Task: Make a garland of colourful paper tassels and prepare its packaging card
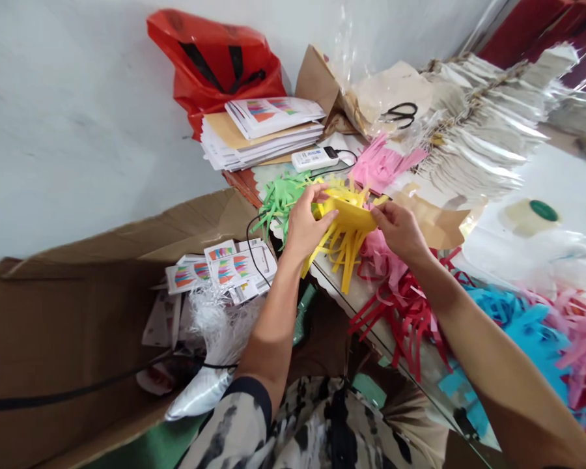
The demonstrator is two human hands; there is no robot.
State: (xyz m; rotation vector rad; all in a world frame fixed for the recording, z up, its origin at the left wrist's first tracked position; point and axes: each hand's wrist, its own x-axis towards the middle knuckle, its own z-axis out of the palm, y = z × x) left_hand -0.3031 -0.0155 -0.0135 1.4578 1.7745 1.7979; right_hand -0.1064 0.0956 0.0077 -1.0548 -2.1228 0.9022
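Between my two hands hangs a yellow fringed paper tassel, its strips dangling over the table edge. My left hand grips its left end, thumb on the near face. At the right end, the fingers of my right hand pinch the upper band. Green paper fringe lies just beyond my left hand. Pink fringe and red fringe lie under and beside my right wrist, with blue fringe farther right.
An open cardboard box at the left holds printed cards and white shredded strands. Stacked printed sheets, a red bag, a white power strip, black-handled scissors and a tape roll are on the table.
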